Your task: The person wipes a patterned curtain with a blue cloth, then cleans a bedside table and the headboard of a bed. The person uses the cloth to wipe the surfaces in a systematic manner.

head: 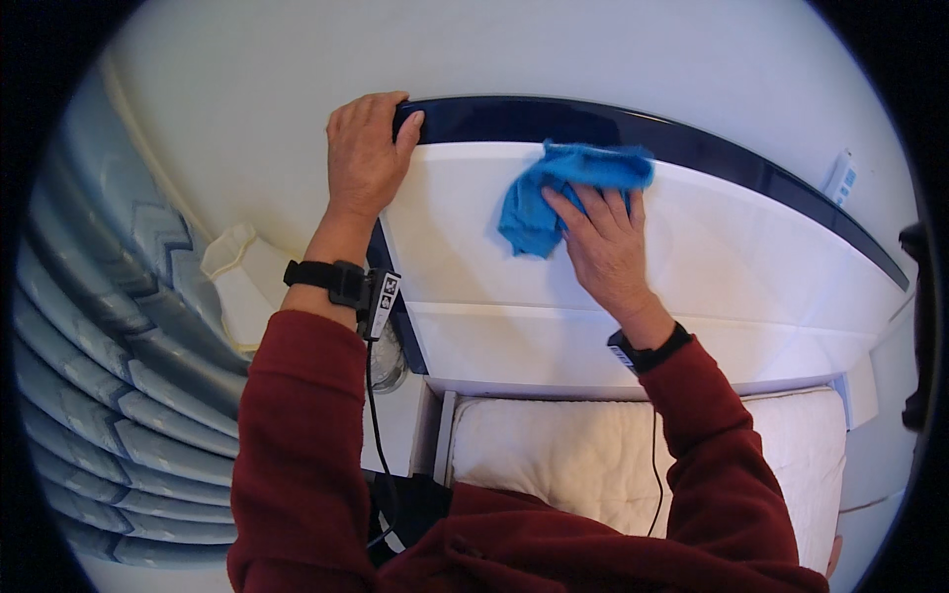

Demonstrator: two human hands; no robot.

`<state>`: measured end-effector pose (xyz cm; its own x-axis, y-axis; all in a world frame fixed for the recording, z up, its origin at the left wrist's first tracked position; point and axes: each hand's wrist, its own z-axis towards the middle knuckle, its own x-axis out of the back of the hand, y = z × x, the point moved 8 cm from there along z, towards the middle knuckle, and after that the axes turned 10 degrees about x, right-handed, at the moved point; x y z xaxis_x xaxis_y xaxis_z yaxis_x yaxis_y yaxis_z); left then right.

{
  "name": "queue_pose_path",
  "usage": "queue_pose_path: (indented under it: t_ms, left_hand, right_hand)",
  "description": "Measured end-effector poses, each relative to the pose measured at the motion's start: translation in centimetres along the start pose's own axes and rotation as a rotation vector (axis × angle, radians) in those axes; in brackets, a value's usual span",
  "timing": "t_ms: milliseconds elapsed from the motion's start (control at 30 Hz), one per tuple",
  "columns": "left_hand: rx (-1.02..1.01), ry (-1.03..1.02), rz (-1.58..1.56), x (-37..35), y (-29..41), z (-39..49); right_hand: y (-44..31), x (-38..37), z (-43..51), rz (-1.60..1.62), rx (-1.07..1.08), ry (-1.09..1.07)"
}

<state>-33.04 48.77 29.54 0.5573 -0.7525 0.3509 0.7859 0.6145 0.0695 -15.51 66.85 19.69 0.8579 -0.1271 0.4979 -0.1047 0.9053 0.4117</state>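
Observation:
Before me stands a white headboard [474, 222] with a glossy dark-blue trim [519, 122] along its curved top. My left hand [367, 152] grips the upper left corner of that trim, its thumb on the front face and its fingers around the outer edge. Below the trim, my right hand [608, 241] presses a blue cloth [537, 200] flat to the white panel. The cloth is bunched above and beside the fingers, and its upper edge overlaps the dark trim. Part of the cloth is hidden under the hand.
Left of the headboard are a cream lampshade [256, 289] and a white nightstand [393, 434]. Grey-blue curtains [133, 356] hang at the far left. A pale mattress [556, 452] lies below the headboard. A white power strip [841, 178] is at the right wall. Cables [374, 415] hang from wrist-worn devices.

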Motion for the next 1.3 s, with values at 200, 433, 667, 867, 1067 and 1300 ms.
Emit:
queue_pose_path:
  t_ms: [200,433,667,867,1067,1300]
  left_hand:
    - [-0.013,0.017,0.038,-0.4,-0.4,-0.2]
    - [0.000,0.107,0.010,-0.4,-0.9,-0.6]
    - [-0.024,0.056,-0.012,-0.1,-0.8,-0.2]
    - [-0.006,0.010,0.033,-0.4,-1.2,-0.3]
    - [-0.005,0.040,-0.103,-0.6,-1.3,-0.2]
    - [-0.002,-0.057,-0.118,-0.3,-1.1,-0.1]
  right_hand:
    - [9.1,5.8,-4.8,-0.074,-0.252,0.252]
    - [1.5,-1.9,0.0,-0.063,-0.319,0.156]
    - [-11.6,-7.2,5.8,0.258,0.100,0.021]
    - [-1.9,-1.0,1.2,0.089,0.079,0.009]
    - [1.5,1.7,2.9,-0.063,-0.217,0.233]
    - [-8.9,-6.7,10.1,0.172,-0.003,0.157]
